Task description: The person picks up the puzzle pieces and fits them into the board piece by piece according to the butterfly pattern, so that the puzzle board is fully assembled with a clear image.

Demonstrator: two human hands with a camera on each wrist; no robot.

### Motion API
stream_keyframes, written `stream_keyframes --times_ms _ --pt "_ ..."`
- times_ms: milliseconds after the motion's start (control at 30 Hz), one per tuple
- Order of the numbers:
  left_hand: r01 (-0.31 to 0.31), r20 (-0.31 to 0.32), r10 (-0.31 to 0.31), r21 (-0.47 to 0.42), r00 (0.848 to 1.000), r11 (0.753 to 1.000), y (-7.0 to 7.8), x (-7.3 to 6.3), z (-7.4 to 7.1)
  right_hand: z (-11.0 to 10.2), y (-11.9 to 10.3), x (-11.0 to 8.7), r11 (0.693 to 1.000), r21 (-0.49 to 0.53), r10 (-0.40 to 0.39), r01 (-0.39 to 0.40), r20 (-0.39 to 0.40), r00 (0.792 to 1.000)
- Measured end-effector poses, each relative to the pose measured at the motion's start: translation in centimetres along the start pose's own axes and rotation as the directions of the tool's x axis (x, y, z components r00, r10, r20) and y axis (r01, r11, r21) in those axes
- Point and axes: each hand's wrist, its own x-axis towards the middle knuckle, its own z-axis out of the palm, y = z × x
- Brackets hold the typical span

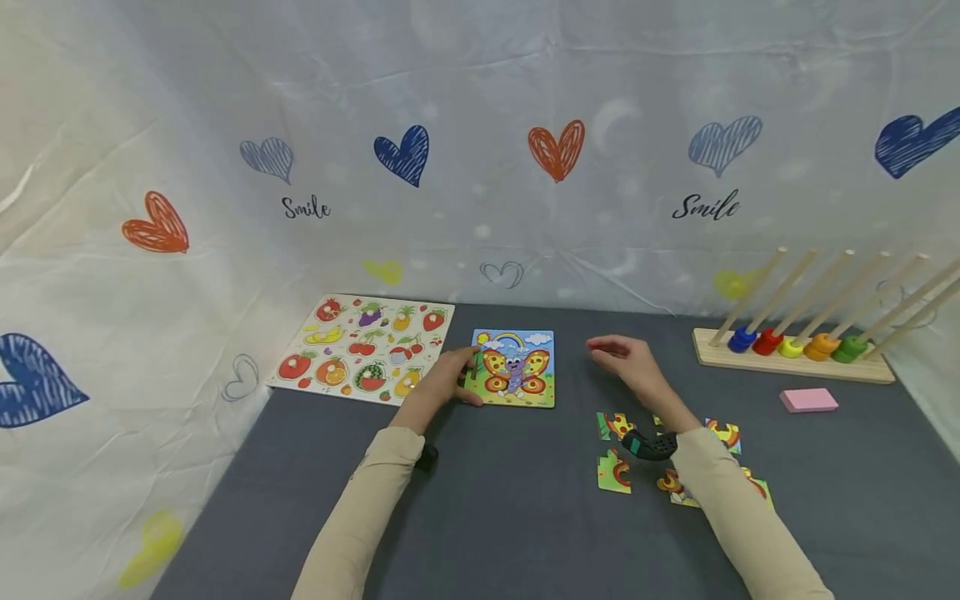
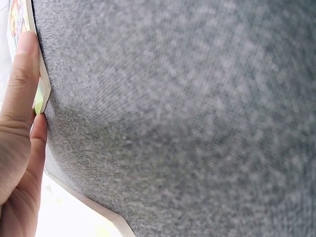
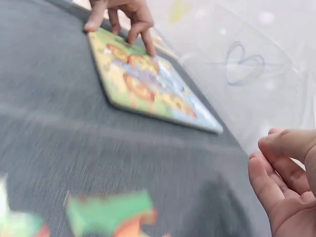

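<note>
A square butterfly puzzle board (image 1: 517, 367) lies flat on the dark table. My left hand (image 1: 452, 377) holds it at the left edge, the thumb at the near corner and the fingers bent onto the left side. In the left wrist view the thumb (image 2: 22, 79) lies against the board's edge. My right hand (image 1: 628, 360) is raised off the table to the right of the board, fingers loosely curled with nothing in them. Several loose puzzle pieces (image 1: 615, 472) lie below and partly under the right forearm. One green piece (image 3: 108, 212) appears blurred in the right wrist view.
A fruit puzzle board (image 1: 360, 348) lies behind the left hand, at the back left. At the back right stands a wooden peg stand (image 1: 795, 365) with coloured rings. A pink block (image 1: 808, 400) sits in front of it. A heart-patterned cloth (image 1: 480, 233) hangs behind the table.
</note>
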Motion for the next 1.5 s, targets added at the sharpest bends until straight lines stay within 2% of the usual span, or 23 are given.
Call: stream_keyframes --times_ms 100,167,367,533,667,800,933,1133,1200,1333,1500 --pt "0.018 0.005 -0.018 0.013 1.000 1.000 -0.1 -0.1 0.0 -1.3 0.4 -1.7 0.996 0.079 0.048 -0.050 0.026 0.999" --pt "0.029 0.009 -0.029 0.017 1.000 0.999 -0.1 -0.1 0.0 -2.0 0.6 -2.8 0.994 0.090 0.065 -0.068 0.037 0.997" --pt "0.027 0.015 -0.027 0.018 1.000 0.999 -0.1 -0.2 -0.2 -3.3 1.2 -5.3 0.997 0.029 0.070 -0.073 0.075 0.995" --pt "0.013 0.010 -0.013 0.032 1.000 0.999 -0.1 -0.2 -0.3 -3.7 1.4 -7.1 0.996 0.032 0.083 -0.087 0.118 0.990" --pt "0.017 0.013 -0.018 0.034 1.000 0.999 -0.3 0.0 -0.3 -3.7 1.6 -8.1 0.998 -0.015 0.058 -0.056 0.145 0.988" --pt "0.017 0.015 -0.017 0.032 1.000 0.999 -0.5 0.2 -0.2 -3.4 1.9 -8.4 0.994 -0.107 0.005 0.015 0.178 0.984" --pt "0.012 0.017 -0.012 0.028 1.000 1.000 -0.4 0.3 -0.2 -3.2 2.1 -8.2 0.983 -0.180 0.000 0.040 0.218 0.976" --pt "0.006 0.012 -0.006 0.020 1.000 1.000 -0.2 0.3 -0.1 -3.0 1.7 -8.2 0.940 -0.334 -0.003 0.072 0.204 0.979" --pt "0.012 0.012 -0.012 0.008 1.000 1.000 -0.2 0.3 -0.1 -2.9 1.6 -8.2 0.934 -0.350 -0.010 0.076 0.187 0.982" --pt "0.015 0.021 -0.015 0.002 1.000 1.000 -0.1 0.3 0.0 -2.8 1.4 -8.3 0.942 -0.328 -0.010 0.068 0.175 0.984" --pt "0.003 0.022 -0.003 0.016 1.000 1.000 -0.2 0.3 0.0 -3.4 1.0 -8.0 0.950 -0.305 0.007 0.062 0.220 0.976"
